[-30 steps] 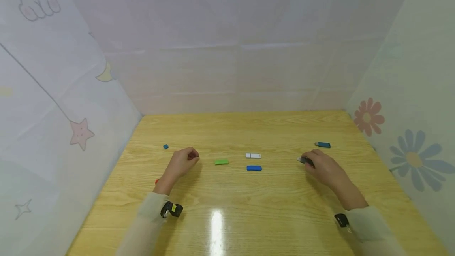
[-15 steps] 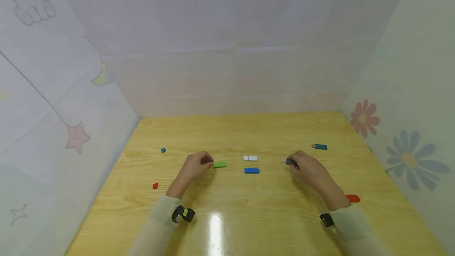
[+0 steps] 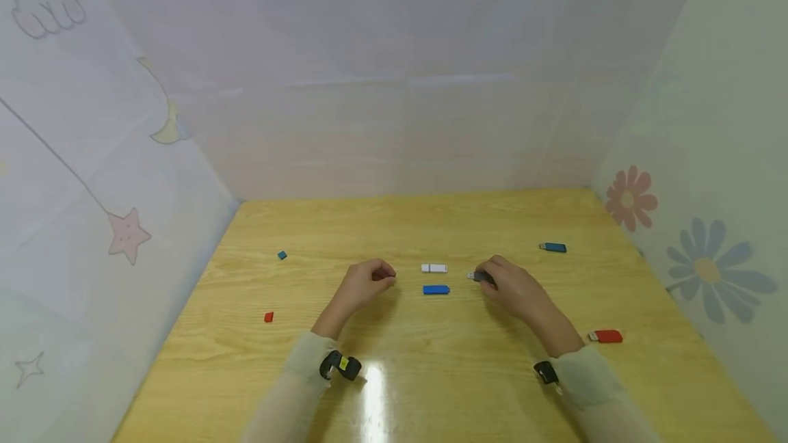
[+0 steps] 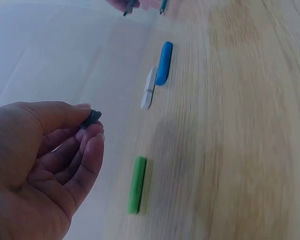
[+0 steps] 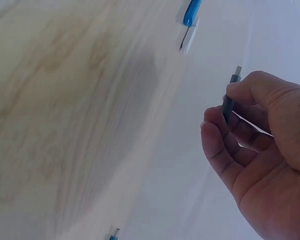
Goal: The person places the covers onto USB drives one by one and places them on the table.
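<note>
While hands [image 3: 364,284] [image 3: 516,294] pinch USB parts [image 4: 92,119] [image 5: 229,104], yellow labelling [image 3: 343,363] shows.

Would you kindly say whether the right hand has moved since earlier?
Yes: in the head view, the right hand moved left, nearer the white USB stick.

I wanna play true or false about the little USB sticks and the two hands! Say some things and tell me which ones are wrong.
1. The right hand holds a dark USB stick. True.
2. The left hand holds nothing. False: it pinches a small dark cap.
3. The red stick has its metal plug showing. True.
4. The white stick is in a hand. False: it lies on the table.
5. The green stick lies on the table. True.
</note>
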The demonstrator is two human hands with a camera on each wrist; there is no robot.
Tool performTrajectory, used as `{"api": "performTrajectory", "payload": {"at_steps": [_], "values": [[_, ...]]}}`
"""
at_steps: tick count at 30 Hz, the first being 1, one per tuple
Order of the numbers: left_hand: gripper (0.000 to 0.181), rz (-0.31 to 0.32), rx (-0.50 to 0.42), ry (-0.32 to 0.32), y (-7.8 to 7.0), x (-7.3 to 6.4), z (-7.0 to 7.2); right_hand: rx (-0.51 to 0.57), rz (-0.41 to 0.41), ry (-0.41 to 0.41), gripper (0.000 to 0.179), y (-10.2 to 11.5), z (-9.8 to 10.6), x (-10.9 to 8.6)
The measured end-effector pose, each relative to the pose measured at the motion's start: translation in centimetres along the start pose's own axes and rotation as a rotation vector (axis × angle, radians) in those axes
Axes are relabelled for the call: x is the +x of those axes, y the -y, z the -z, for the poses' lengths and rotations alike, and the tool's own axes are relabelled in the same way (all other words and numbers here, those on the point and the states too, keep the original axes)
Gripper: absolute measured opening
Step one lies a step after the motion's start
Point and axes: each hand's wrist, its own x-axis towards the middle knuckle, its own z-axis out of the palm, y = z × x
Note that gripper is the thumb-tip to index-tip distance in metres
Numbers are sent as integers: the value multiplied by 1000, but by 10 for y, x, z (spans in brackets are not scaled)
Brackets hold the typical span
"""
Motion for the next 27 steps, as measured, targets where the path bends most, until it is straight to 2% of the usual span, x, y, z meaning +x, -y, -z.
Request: {"api": "performTrajectory", "payload": {"at_steps": [6,12,17,23,27], "values": [[16,-14,-94,26,-13,5,-6,-6,21,-24,19,10,-1,5],[11,-25,-148,48,-19,8,-15,19,21,-9,19,19,-5,9],[10,-4,-202,78,-20,8,-26,37,9,21,20,27,-10,8],[15,32,-342,111,-26,10,-35,46,49,7,20,35,-15,10],[18,30,-355,117,-30,12,-38,56,71,-14,21,38,-16,13]]}}
